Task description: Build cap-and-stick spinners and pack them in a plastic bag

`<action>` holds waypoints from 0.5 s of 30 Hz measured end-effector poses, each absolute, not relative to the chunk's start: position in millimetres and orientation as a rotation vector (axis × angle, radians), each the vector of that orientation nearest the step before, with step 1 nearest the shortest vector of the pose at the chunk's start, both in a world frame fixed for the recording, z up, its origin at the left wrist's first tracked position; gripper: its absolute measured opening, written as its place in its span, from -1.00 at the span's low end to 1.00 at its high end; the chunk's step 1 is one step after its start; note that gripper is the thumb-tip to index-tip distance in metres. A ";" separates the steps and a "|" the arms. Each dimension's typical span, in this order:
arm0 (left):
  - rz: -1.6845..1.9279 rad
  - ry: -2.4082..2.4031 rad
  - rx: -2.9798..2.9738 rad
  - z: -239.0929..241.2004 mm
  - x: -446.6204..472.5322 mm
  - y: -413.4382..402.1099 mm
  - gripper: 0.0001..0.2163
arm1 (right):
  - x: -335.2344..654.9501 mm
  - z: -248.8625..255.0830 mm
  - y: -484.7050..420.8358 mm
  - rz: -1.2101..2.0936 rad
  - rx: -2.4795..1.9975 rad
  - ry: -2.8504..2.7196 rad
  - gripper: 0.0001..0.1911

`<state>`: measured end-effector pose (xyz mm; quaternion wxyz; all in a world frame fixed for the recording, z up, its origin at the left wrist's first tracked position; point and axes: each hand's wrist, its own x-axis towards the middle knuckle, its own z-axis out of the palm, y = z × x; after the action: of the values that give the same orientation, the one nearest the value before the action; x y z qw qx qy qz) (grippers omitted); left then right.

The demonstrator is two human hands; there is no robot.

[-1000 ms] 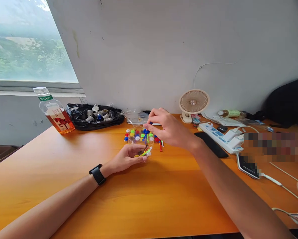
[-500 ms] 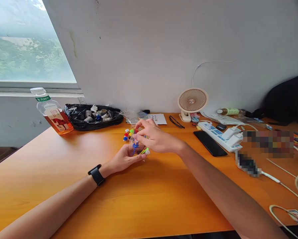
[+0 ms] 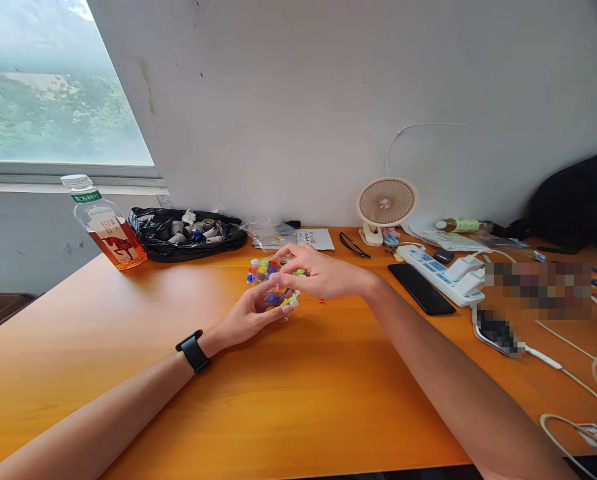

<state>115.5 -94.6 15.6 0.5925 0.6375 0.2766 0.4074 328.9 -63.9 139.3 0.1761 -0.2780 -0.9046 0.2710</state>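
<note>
My left hand point(image 3: 251, 316) is closed round the lower side of a clear plastic bag point(image 3: 277, 298) with small colourful plastic pieces in it; blue, yellow-green and white ones show through. Over the bag's upper part is my right hand point(image 3: 314, 272), thumb and fingers bent together, its fingertips partly lost against the bag. What they pinch I cannot make out. Just behind the hands, several small coloured pieces point(image 3: 263, 268) in red, yellow, green, blue and white are grouped, partly covered by plastic and fingers. One small red piece point(image 3: 321, 301) lies on the table beneath my right wrist.
A tea bottle point(image 3: 111, 230) and a black bag of cardboard-like rolls point(image 3: 178, 243) stand at the left back. Along the wall are papers point(image 3: 317, 239), glasses point(image 3: 354, 245) and a clip fan point(image 3: 386, 203). A black phone-like slab point(image 3: 421, 289), a power strip point(image 3: 431, 270) and cables lie right.
My right hand has shifted slightly right and down over the bag. The small red piece now shows on the table under my right wrist. My left hand stays nearly in place.
</note>
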 end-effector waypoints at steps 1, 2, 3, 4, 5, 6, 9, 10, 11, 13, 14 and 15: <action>0.940 0.658 1.478 16.3 115.2 -95.4 -0.51 | 331.1 140.4 -63.2 0.732 -0.790 -2.552 -0.63; 0.929 0.678 1.479 17.3 114.7 -96.2 -0.54 | 334.0 141.2 -62.2 0.710 -0.803 -2.541 -0.66; 0.913 0.698 1.487 18.5 114.2 -97.0 -0.56 | 337.4 141.8 -60.8 0.705 -0.819 -2.537 -0.69; 0.896 0.713 1.499 19.9 113.5 -97.7 -0.59 | 341.0 142.1 -59.0 0.713 -0.833 -2.539 -0.71; 0.877 0.720 1.515 21.5 112.7 -98.2 -0.61 | 344.6 142.0 -57.1 0.735 -0.843 -2.545 -0.72; 0.865 0.720 1.530 23.0 112.0 -98.5 -0.60 | 347.7 141.6 -55.1 0.770 -0.848 -2.550 -0.74; 0.883 0.737 1.554 26.9 110.5 -98.3 -0.57 | 352.3 138.5 -50.9 0.921 -0.848 -2.515 -0.78; 0.910 0.762 1.546 27.7 110.6 -98.1 -0.56 | 352.0 136.4 -50.7 0.965 -0.843 -2.486 -0.79; 0.946 0.787 1.522 28.0 111.1 -98.0 -0.54 | 350.9 133.3 -51.3 0.994 -0.838 -2.445 -0.79; 1.005 0.812 1.445 27.2 113.6 -98.5 -0.50 | 347.6 122.7 -55.1 1.027 -0.823 -2.287 -0.79; 1.021 0.807 1.403 26.2 115.5 -99.2 -0.50 | 346.0 114.9 -58.2 1.045 -0.817 -2.180 -0.76; 1.030 0.794 1.371 25.0 117.6 -100.3 -0.51 | 344.8 105.4 -62.0 1.084 -0.807 -2.028 -0.68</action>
<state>117.6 -100.3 25.0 0.5858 0.5880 0.3404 0.4418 344.8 -62.0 105.4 0.3453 -0.3107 -0.7810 0.4175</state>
